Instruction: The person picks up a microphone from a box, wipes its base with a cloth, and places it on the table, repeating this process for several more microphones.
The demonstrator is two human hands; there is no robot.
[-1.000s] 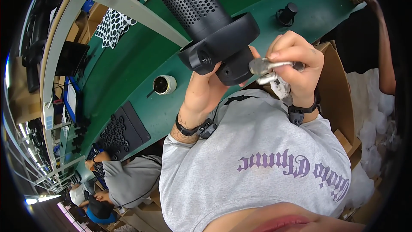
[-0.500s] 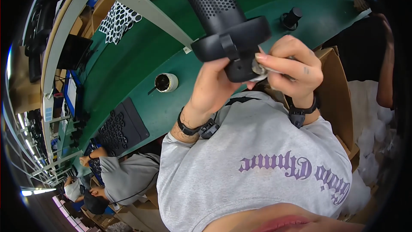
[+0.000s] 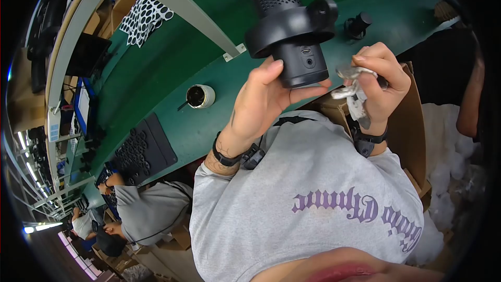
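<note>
A black microphone [image 3: 300, 68] with a perforated mesh body and a wide ring mount hangs over the green workbench, its mesh end cut off by the upper edge. My left hand [image 3: 255, 86] is closed around its lower end, thumb on the near side and fingers beneath. A small port and a round socket show on the end facing me. To the right of it, apart from the microphone, my right hand [image 3: 386, 81] pinches a crumpled grey-white rag [image 3: 356, 99] with dark stains.
On the green bench [image 3: 209, 125] stand an open jar [image 3: 207, 97] of dark stuff with a stick in it and a small black stand part [image 3: 358, 24]. A grey metal post [image 3: 193, 18] crosses the upper left. Cardboard box [image 3: 415, 120] at right; co-workers sit left and right.
The rag and my right hand have come away from the microphone, to the right. The microphone has turned in my left hand, so its port and socket now face me.
</note>
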